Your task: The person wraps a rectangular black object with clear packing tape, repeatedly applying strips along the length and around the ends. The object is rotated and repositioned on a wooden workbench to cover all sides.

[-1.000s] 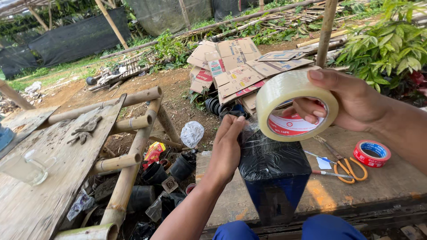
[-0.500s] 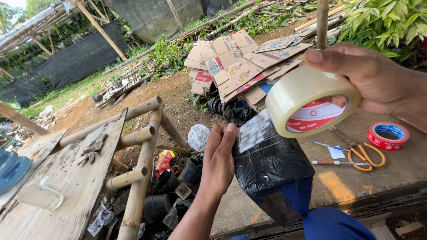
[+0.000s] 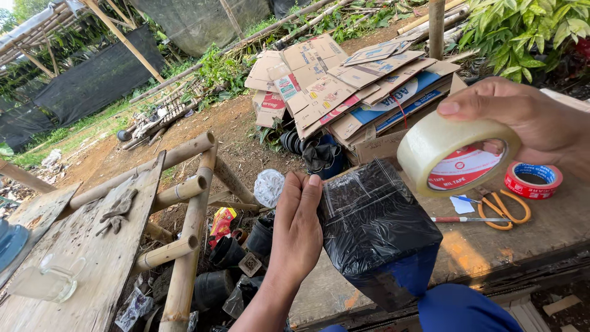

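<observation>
On the worn wooden tabletop [image 3: 553, 227] a black plastic-wrapped box-shaped parcel [image 3: 378, 227] stands. The left hand [image 3: 298, 224] presses flat against its left side, fingers straight; the right hand [image 3: 528, 120], up right of the parcel, has its fingers closed around a clear tape roll [image 3: 455, 161]. I'd worry the stretched tape twists or wrinkles, or the parcel slides off the near edge.

black plastic-wrapped parcel [image 3: 378, 230] | tilted at wooden bench edge || clear tape roll [image 3: 456, 152] | held above parcel
</observation>
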